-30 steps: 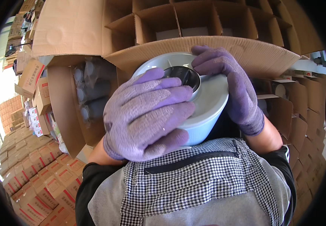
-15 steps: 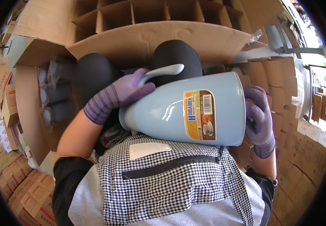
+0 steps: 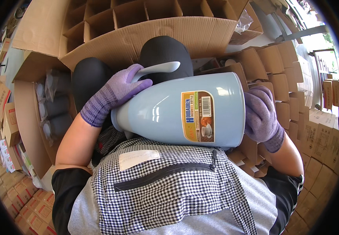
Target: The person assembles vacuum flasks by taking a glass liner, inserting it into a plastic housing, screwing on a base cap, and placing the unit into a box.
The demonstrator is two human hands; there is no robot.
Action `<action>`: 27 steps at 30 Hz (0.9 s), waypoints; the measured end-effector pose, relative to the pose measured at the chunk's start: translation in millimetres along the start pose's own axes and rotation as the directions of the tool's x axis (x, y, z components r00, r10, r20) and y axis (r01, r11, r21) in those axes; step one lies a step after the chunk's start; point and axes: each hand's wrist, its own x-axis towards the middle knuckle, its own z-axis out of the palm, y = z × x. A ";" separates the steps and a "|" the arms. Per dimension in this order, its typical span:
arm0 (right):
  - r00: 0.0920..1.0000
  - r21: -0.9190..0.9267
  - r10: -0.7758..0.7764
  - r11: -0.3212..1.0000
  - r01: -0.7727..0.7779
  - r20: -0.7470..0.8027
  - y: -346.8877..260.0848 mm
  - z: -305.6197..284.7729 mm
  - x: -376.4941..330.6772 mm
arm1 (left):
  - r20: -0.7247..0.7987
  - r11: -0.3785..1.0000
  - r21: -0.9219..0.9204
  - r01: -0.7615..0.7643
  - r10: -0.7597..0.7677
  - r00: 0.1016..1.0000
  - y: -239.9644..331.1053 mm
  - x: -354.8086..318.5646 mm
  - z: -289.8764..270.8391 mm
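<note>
A pale blue thermos jug (image 3: 157,105) lies on its side across my lap, its narrow neck to the left and its wide base to the right. A printed label (image 3: 197,117) on its wall faces up. My left hand (image 3: 120,86), in a purple knit glove, is wrapped round the neck end by the root of the curved handle (image 3: 161,68). At the base end, my gloved right hand (image 3: 260,113) has its fingers curled in against the bottom. What those fingers hold there, if anything, is hidden behind the base and the hand.
Ahead of my knees stands a large open carton (image 3: 150,41) with cardboard dividers forming many cells. An open box (image 3: 32,121) at the left holds several dark, plastic-wrapped cylinders (image 3: 58,103). More cardboard dividers (image 3: 271,60) stand on the right, with stacked cartons (image 3: 318,137) beyond.
The view has shifted, so the jug and both hands appear further left. My right hand's fingers have curled in more tightly at the base. My left hand keeps its hold.
</note>
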 end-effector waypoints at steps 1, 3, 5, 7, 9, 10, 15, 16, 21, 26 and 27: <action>0.999 0.019 0.032 0.999 -0.033 0.028 2.2 0.1 0.8 | -0.004 1.000 -0.018 0.004 -0.004 1.000 -0.5 0.6 -0.1; 0.992 0.062 0.098 0.993 -0.104 0.082 3.8 4.6 0.0 | -0.005 0.999 -0.049 0.016 -0.016 1.000 -0.5 -1.3 0.1; 0.977 0.159 0.186 0.967 -0.201 0.107 1.7 15.1 -8.7 | -0.014 0.999 -0.044 0.003 -0.004 1.000 2.7 -7.0 0.2; 0.945 0.183 0.268 0.936 -0.302 0.186 -0.2 13.3 -6.0 | -0.022 0.999 -0.036 0.000 0.000 1.000 4.9 -7.2 -2.0; 0.641 0.556 0.549 0.341 -0.758 0.536 -7.9 12.5 -2.8 | -0.029 1.000 -0.028 -0.001 0.000 1.000 6.2 -8.1 -3.8; 0.445 0.562 0.519 -0.084 -0.823 0.730 -13.4 11.7 -1.2 | -0.019 0.999 -0.042 -0.002 0.001 1.000 5.8 -8.1 -2.9; 0.845 0.299 0.421 0.802 -0.517 0.329 -6.1 -7.9 12.7 | 0.004 0.969 -0.241 0.048 -0.048 0.999 12.1 -2.1 -5.6; 0.943 0.190 0.279 0.931 -0.312 0.183 -3.9 -7.6 11.6 | 0.043 0.954 -0.294 0.062 -0.051 0.998 6.4 3.0 -4.2; 0.919 -0.205 -0.373 0.916 0.344 -0.125 20.9 -3.6 24.3 | 0.153 0.853 -0.509 0.118 -0.045 0.987 -6.8 18.7 1.8; 0.803 -0.263 -0.588 0.792 0.551 -0.090 29.3 -22.5 67.9 | 0.256 0.758 -0.629 0.170 -0.005 0.967 -25.7 26.2 2.5; 0.811 -0.236 -0.577 0.805 0.544 -0.097 26.9 -24.4 75.9 | 0.239 0.738 -0.649 0.186 -0.035 0.970 -25.3 27.2 12.3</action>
